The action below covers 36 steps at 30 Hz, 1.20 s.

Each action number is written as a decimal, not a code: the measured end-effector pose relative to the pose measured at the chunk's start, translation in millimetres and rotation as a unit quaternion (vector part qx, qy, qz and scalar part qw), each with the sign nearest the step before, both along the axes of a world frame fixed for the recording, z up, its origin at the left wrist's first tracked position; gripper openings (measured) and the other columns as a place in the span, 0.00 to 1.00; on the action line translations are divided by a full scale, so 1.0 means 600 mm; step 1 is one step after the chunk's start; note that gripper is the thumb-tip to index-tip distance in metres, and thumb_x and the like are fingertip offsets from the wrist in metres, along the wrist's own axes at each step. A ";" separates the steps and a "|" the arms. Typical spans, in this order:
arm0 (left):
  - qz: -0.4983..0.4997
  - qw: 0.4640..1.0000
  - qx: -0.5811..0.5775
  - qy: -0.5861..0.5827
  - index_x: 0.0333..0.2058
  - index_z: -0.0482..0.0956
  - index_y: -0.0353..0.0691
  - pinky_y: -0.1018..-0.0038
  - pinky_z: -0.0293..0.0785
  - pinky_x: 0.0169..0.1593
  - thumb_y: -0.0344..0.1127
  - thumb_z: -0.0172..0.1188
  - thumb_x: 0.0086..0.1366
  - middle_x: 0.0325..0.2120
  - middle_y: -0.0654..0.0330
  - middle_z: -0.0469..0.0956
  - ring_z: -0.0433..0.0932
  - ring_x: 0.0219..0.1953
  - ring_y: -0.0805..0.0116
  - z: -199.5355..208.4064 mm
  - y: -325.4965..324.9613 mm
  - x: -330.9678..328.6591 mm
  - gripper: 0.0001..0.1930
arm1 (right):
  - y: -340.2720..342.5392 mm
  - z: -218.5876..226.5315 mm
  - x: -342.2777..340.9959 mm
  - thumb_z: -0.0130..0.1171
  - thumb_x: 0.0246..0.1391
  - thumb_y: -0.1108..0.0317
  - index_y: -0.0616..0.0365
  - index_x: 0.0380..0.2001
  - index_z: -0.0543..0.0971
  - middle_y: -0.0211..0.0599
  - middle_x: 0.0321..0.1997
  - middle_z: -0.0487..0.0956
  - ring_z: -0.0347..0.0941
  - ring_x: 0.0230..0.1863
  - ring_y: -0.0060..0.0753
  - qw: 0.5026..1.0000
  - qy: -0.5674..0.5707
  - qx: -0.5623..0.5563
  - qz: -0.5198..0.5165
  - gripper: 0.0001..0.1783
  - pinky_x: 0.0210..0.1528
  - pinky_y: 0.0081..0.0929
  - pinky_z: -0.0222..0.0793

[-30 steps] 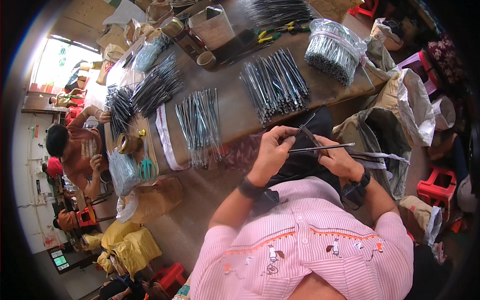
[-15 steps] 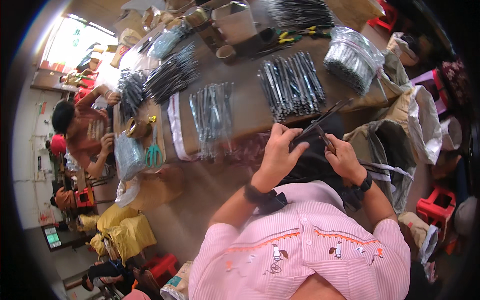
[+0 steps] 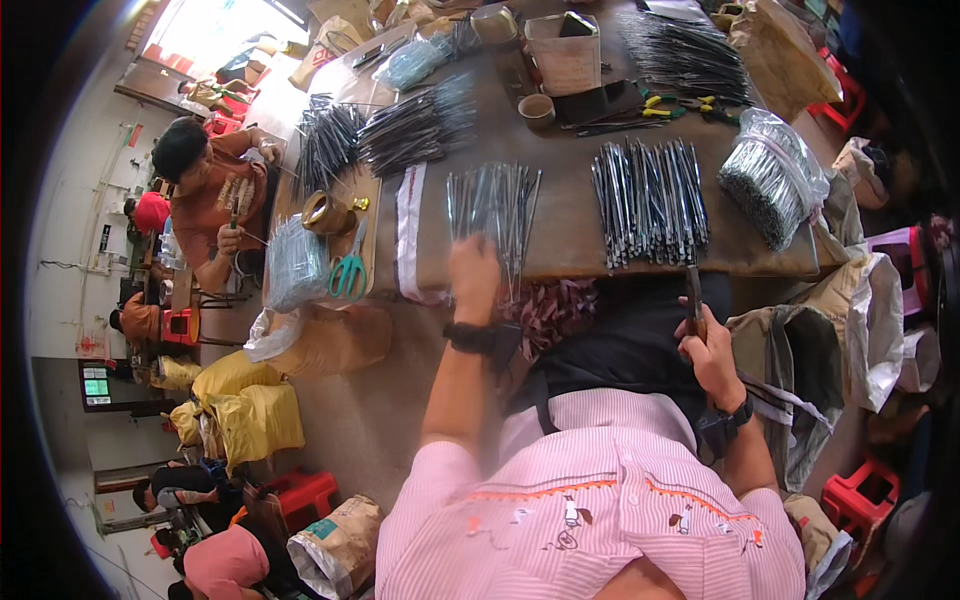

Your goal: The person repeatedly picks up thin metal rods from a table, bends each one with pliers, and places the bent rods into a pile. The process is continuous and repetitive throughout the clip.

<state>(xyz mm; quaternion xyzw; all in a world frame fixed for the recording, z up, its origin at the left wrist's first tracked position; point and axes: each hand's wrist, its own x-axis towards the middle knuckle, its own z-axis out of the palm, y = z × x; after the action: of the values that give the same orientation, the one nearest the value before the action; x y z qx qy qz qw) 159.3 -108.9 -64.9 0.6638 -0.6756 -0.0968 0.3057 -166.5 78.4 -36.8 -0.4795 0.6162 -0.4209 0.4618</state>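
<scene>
My left hand point(image 3: 474, 278) reaches over the near end of a loose row of thin metal rods point(image 3: 508, 205) on the table. Motion smears its fingers, so whether it grips a rod is unclear. Closer to my body on the right, my right hand point(image 3: 708, 350) is closed round a dark pair of pliers point(image 3: 694, 292), jaws pointing away toward the table edge. Just beyond the pliers lies a denser row of metal rods point(image 3: 650, 205), laid side by side.
Plastic-wrapped rods point(image 3: 765, 185) lie at the right. Yellow-handled pliers point(image 3: 665, 105), a tape roll point(image 3: 537, 112) and a white container point(image 3: 563, 55) stand farther back. Teal scissors point(image 3: 348, 277) rest at the left, near a co-worker point(image 3: 222, 190). Open sacks point(image 3: 800, 350) stand at my right.
My left hand has moved left from beside the pliers to the loose row. The rods it held by the pliers are gone from there. My right hand has lowered slightly, pliers now upright.
</scene>
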 end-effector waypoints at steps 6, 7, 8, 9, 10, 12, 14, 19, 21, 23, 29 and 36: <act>-0.047 0.996 -0.047 -0.055 0.36 0.78 0.33 0.55 0.67 0.44 0.37 0.61 0.57 0.34 0.43 0.74 0.72 0.38 0.44 0.007 0.021 -0.064 0.13 | 0.018 0.005 -0.011 0.43 0.45 0.76 0.64 0.53 0.69 0.34 0.26 0.74 0.69 0.23 0.22 0.991 -0.115 0.040 -0.049 0.27 0.27 0.19 0.67; -0.074 0.995 -0.020 -0.056 0.39 0.77 0.35 0.56 0.69 0.44 0.38 0.62 0.57 0.37 0.44 0.73 0.72 0.39 0.45 0.010 0.024 -0.085 0.15 | 0.021 0.006 -0.013 0.43 0.45 0.76 0.64 0.53 0.69 0.35 0.27 0.74 0.70 0.23 0.22 0.986 -0.144 0.061 -0.064 0.27 0.26 0.19 0.67; -0.094 0.995 0.024 -0.031 0.40 0.77 0.35 0.57 0.69 0.45 0.39 0.62 0.57 0.37 0.44 0.73 0.73 0.40 0.45 0.010 0.028 -0.111 0.16 | 0.023 0.008 -0.015 0.43 0.44 0.76 0.64 0.53 0.69 0.35 0.27 0.74 0.70 0.23 0.23 0.982 -0.173 0.057 -0.057 0.27 0.26 0.20 0.68; -0.115 0.992 0.049 -0.005 0.40 0.77 0.35 0.57 0.70 0.45 0.39 0.63 0.57 0.38 0.44 0.73 0.73 0.41 0.46 0.007 0.034 -0.140 0.16 | 0.025 0.008 -0.016 0.43 0.44 0.75 0.64 0.53 0.69 0.36 0.27 0.74 0.71 0.23 0.23 0.976 -0.200 0.061 -0.057 0.28 0.26 0.20 0.69; -0.141 0.988 0.049 0.025 0.40 0.77 0.35 0.58 0.70 0.45 0.40 0.63 0.56 0.38 0.44 0.73 0.73 0.42 0.46 0.002 0.037 -0.166 0.17 | 0.025 0.009 -0.017 0.43 0.44 0.75 0.64 0.52 0.69 0.37 0.27 0.74 0.71 0.23 0.24 0.970 -0.225 0.065 -0.058 0.28 0.26 0.21 0.69; -0.130 0.988 0.067 0.050 0.39 0.77 0.33 0.60 0.72 0.44 0.40 0.64 0.55 0.36 0.45 0.75 0.75 0.41 0.47 -0.013 0.027 -0.213 0.17 | 0.024 0.011 -0.019 0.44 0.43 0.72 0.64 0.52 0.69 0.38 0.28 0.75 0.72 0.24 0.26 0.964 -0.245 0.083 -0.053 0.28 0.27 0.23 0.71; -0.142 0.979 0.097 0.105 0.39 0.77 0.32 0.62 0.74 0.41 0.40 0.65 0.55 0.33 0.46 0.77 0.77 0.37 0.50 -0.028 0.005 -0.238 0.18 | 0.022 0.011 -0.021 0.45 0.42 0.70 0.64 0.52 0.69 0.39 0.29 0.76 0.73 0.25 0.28 0.954 -0.278 0.100 -0.049 0.28 0.28 0.24 0.72; -0.173 0.893 0.292 0.296 0.38 0.77 0.26 0.75 0.75 0.31 0.34 0.64 0.55 0.24 0.55 0.79 0.78 0.27 0.71 -0.042 -0.043 -0.214 0.16 | 0.033 -0.011 -0.045 0.45 0.41 0.73 0.62 0.42 0.71 0.40 0.28 0.75 0.73 0.24 0.30 0.927 -0.348 0.087 -0.109 0.20 0.28 0.28 0.73; -0.185 0.860 0.336 0.338 0.39 0.76 0.26 0.77 0.76 0.32 0.31 0.62 0.56 0.25 0.57 0.79 0.78 0.28 0.73 -0.034 -0.045 -0.191 0.15 | 0.042 -0.032 -0.068 0.46 0.42 0.72 0.62 0.42 0.70 0.39 0.28 0.75 0.72 0.23 0.29 0.923 -0.343 0.079 -0.154 0.20 0.26 0.28 0.72; -0.217 0.808 0.362 0.411 0.41 0.76 0.28 0.77 0.77 0.34 0.29 0.60 0.58 0.27 0.59 0.78 0.78 0.29 0.71 -0.023 -0.035 -0.166 0.13 | 0.046 -0.056 -0.103 0.48 0.45 0.70 0.62 0.43 0.71 0.39 0.30 0.75 0.71 0.25 0.29 0.919 -0.367 0.052 -0.132 0.18 0.27 0.26 0.72; -0.111 0.575 0.496 0.641 0.49 0.71 0.35 0.86 0.76 0.26 0.27 0.53 0.63 0.29 0.59 0.76 0.79 0.30 0.70 0.012 0.006 -0.119 0.15 | 0.024 -0.104 -0.198 0.44 0.54 0.63 0.61 0.47 0.72 0.45 0.40 0.77 0.74 0.40 0.36 0.799 -0.540 -0.089 -0.250 0.19 0.40 0.31 0.73; -0.152 0.565 0.503 0.637 0.52 0.69 0.35 0.88 0.73 0.22 0.27 0.53 0.64 0.29 0.59 0.77 0.79 0.27 0.70 0.046 0.053 -0.141 0.17 | -0.072 -0.119 -0.257 0.57 0.51 0.74 0.63 0.34 0.75 0.39 0.27 0.79 0.75 0.25 0.32 0.858 -0.327 -0.075 -0.389 0.06 0.27 0.29 0.72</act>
<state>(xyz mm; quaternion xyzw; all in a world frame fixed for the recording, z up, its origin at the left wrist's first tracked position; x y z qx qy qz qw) 74.5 -77.1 -37.2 0.3643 -0.2387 -0.8634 0.2547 -320.4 35.1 -108.1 -0.0685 0.5325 -0.7438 0.3980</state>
